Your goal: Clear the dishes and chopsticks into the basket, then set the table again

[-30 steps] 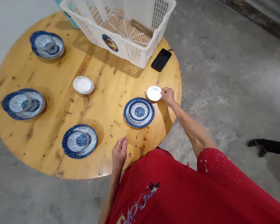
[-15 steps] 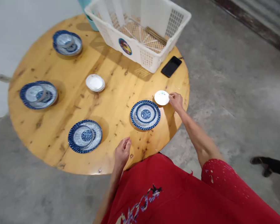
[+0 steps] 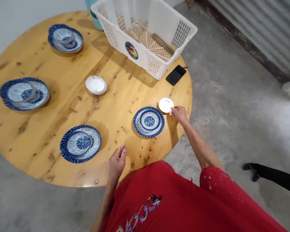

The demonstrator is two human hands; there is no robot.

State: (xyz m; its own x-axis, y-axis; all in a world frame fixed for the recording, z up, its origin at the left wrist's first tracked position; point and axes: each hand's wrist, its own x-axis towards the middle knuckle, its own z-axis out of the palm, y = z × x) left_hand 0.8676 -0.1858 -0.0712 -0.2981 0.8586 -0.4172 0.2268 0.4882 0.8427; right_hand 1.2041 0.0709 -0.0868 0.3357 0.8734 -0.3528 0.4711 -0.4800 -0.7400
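Beside a blue-and-white plate (image 3: 137,124) with a matching bowl (image 3: 149,121) on it, a small white saucer (image 3: 165,105) lies on the wooden table. My right hand (image 3: 179,114) has its thumb and fingertips pinched at the saucer's near right rim. Over the table's front edge is my left hand (image 3: 117,162), its fingers curled together with nothing visible in them. To its left sits another patterned plate (image 3: 94,146) carrying a bowl (image 3: 81,143). Farther back, a short stack of white saucers (image 3: 96,84) rests near the table's middle.
Two more plate-and-bowl sets stand at the left, one nearer (image 3: 42,96) and one farther (image 3: 77,45). At the back are a white plastic basket (image 3: 141,59) with sticks inside and a turquoise container (image 3: 96,22). A black phone (image 3: 176,75) lies beside the basket. Another person's leg (image 3: 275,175) shows at right.
The camera view has shifted, so the left-hand dishes appear farther left. My right hand has slid slightly toward the near side of the saucer's rim. The saucer keeps its place beside the plate.
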